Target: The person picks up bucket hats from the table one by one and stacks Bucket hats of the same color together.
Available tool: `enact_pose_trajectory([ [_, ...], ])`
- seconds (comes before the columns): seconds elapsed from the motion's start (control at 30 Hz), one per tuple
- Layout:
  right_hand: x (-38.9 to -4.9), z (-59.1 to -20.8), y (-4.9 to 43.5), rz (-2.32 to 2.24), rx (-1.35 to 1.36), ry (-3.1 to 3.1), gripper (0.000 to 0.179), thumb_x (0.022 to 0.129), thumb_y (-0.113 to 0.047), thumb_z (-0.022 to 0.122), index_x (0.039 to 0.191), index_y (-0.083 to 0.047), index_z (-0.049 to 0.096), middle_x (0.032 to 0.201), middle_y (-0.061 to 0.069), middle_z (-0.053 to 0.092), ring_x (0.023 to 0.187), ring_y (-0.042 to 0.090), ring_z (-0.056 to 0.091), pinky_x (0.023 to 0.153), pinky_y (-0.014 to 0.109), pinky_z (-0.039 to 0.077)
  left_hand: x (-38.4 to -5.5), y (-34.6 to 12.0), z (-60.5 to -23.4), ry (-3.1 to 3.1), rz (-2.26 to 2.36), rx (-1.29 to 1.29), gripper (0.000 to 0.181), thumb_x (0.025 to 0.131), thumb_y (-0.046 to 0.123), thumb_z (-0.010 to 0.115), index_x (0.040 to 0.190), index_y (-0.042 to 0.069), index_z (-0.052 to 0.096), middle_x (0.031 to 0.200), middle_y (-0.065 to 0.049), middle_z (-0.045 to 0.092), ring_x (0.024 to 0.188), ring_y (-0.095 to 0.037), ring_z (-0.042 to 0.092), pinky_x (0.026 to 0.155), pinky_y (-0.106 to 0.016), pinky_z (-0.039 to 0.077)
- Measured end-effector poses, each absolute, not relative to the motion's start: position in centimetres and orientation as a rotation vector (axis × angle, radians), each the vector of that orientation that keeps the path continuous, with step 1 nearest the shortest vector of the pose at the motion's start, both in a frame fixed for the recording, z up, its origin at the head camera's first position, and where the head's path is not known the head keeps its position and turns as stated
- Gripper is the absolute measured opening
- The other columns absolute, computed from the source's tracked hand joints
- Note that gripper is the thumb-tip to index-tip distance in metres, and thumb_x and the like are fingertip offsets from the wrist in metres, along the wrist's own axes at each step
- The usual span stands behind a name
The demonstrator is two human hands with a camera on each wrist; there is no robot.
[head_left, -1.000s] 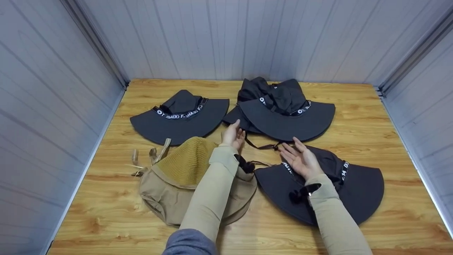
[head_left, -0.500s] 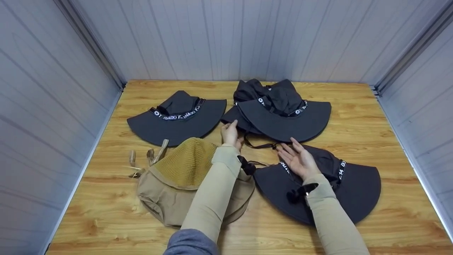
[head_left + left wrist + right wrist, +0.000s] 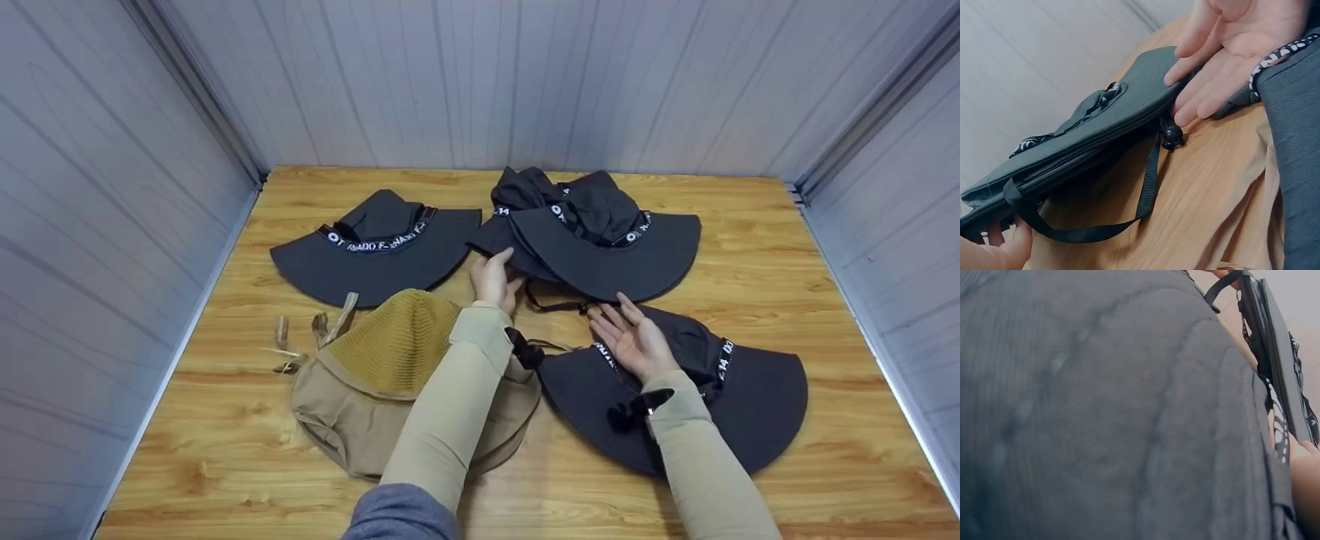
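Note:
Two dark bucket hats overlap at the back right, the upper hat (image 3: pixel 607 255) covering much of the lower hat (image 3: pixel 495 236). My left hand (image 3: pixel 493 279) grips the lower hat's brim at its front left, fingers under the edge in the left wrist view. A black chin strap (image 3: pixel 1081 233) with a cord stopper (image 3: pixel 1172 135) hangs below the brims. My right hand (image 3: pixel 634 341) is palm up with straight fingers, fingertips close to the upper hat's front brim. Beneath it lies another dark hat (image 3: pixel 757 405), whose brim fills most of the right wrist view.
A third dark hat (image 3: pixel 382 262) lies at the back left. In front of it, a tan hat with a mustard knitted crown (image 3: pixel 405 345) and loose ties (image 3: pixel 341 322) lies partly under my left forearm. Pale panel walls (image 3: pixel 465 82) enclose the wooden table (image 3: pixel 217 450).
My left fingers have closed on the lower hat's brim. That hat has shifted slightly, and a white-lettered piece of its band now shows at the left. My right hand stays nearly still.

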State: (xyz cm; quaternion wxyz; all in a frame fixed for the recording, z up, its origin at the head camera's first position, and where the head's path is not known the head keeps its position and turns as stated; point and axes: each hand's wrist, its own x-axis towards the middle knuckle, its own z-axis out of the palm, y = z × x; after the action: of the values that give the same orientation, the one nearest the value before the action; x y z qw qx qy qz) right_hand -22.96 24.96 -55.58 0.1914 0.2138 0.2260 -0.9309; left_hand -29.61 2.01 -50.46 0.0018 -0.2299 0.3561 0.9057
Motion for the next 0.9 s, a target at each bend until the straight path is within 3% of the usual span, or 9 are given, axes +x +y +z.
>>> enact_pose_trajectory([
  [0.1, -22.9, -55.6, 24.9, -2.623, 0.595, 0.629, 0.056, 0.109, -0.021, 0.028, 0.159, -0.038, 0.010, 0.168, -0.005, -0.002, 0.154, 0.022, 0.009, 0.124, 0.034, 0.020, -29.5, 2.0, -50.1, 1.112, 2.849, -0.684, 0.050, 0.102, 0.009, 0.049, 0.151, 0.008, 0.037, 0.152, -0.019, 0.042, 0.136, -0.039, 0.045, 0.110, -0.062, 0.037],
  [0.3, -22.9, -55.8, 25.0, -2.630, 0.589, 0.629, 0.056, 0.109, -0.021, 0.028, 0.159, -0.038, 0.010, 0.168, -0.005, -0.002, 0.154, 0.022, 0.010, 0.124, 0.034, 0.020, -29.4, 1.9, -49.3, 1.024, 2.876, -0.624, 0.070, 0.105, 0.029, 0.045, 0.159, 0.038, 0.001, 0.166, -0.009, 0.014, 0.149, -0.037, 0.024, 0.116, -0.065, 0.025],
  [0.4, -22.9, -55.9, 25.1, -2.625, 0.590, 0.644, 0.055, 0.108, -0.022, 0.027, 0.159, -0.038, 0.010, 0.168, -0.005, -0.001, 0.154, 0.022, 0.011, 0.123, 0.033, 0.021, -29.4, 1.6, -49.0, 1.025, 2.885, -0.630, 0.073, 0.105, 0.035, 0.044, 0.158, 0.041, -0.005, 0.167, -0.009, 0.010, 0.150, -0.038, 0.021, 0.116, -0.066, 0.022],
  [0.53, -22.8, -55.9, 25.1, -2.631, 0.585, 0.647, 0.056, 0.109, -0.021, 0.028, 0.159, -0.039, 0.010, 0.168, -0.005, -0.001, 0.154, 0.022, 0.011, 0.123, 0.033, 0.021, -29.5, 1.1, -48.9, 1.061, 2.923, -0.630, 0.079, 0.104, 0.028, 0.050, 0.159, 0.035, -0.005, 0.164, -0.014, 0.018, 0.145, -0.041, 0.032, 0.113, -0.066, 0.029],
  [0.73, -22.6, -55.9, 25.1, -2.637, 0.578, 0.647, 0.056, 0.109, -0.020, 0.028, 0.159, -0.039, 0.009, 0.168, -0.005, 0.000, 0.154, 0.021, 0.012, 0.123, 0.033, 0.022, -29.0, 0.6, -49.3, 1.170, 2.958, -0.593, 0.069, 0.091, -0.009, 0.058, 0.151, 0.008, 0.029, 0.138, -0.019, 0.050, 0.116, -0.033, 0.060, 0.094, -0.047, 0.052],
  [0.9, -22.6, -55.9, 25.0, -2.632, 0.570, 0.656, 0.056, 0.108, -0.021, 0.027, 0.159, -0.038, 0.009, 0.168, -0.005, 0.000, 0.154, 0.022, 0.012, 0.123, 0.033, 0.022, -28.8, 0.6, -49.7, 1.212, 2.995, -0.612, 0.058, 0.082, -0.020, 0.057, 0.137, -0.005, 0.043, 0.112, -0.012, 0.055, 0.089, -0.020, 0.058, 0.079, -0.031, 0.052],
])
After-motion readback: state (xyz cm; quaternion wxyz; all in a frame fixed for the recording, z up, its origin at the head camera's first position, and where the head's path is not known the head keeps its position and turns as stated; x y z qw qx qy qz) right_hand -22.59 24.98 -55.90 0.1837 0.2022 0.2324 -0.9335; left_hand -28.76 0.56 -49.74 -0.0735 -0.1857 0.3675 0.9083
